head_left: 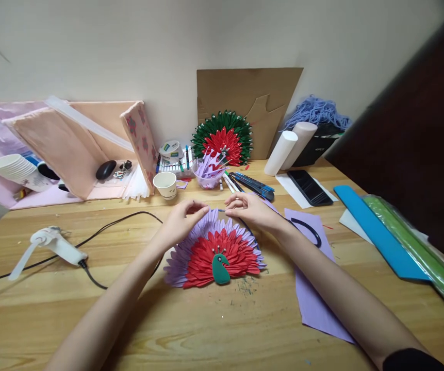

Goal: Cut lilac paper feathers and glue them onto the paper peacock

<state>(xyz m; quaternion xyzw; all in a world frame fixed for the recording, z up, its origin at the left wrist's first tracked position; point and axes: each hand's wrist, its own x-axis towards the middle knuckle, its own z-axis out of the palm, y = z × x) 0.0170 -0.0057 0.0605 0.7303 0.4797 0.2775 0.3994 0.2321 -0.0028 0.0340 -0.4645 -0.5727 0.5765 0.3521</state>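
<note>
A paper peacock (222, 242) lies on the wooden table, with a green head and body, red inner petals and a fringed purple outer row. At its top left edge my left hand (185, 221) pinches the purple fringe between thumb and fingers. My right hand (250, 210) is closed near the top right edge, its fingertips on a thin dark strip (245, 225) that runs behind the fringe. A short gap separates the fingertips of both hands. What lies under the right fingers is partly hidden.
A white glue gun (59, 245) with a black cord lies left. Purple paper (314, 288) rests under my right forearm, with a curved black strip (309, 229). Behind stand a paper cup (165, 185), a bowl of purple scraps (208, 178) and a green-red peacock (222, 136). A phone (309, 187) lies right.
</note>
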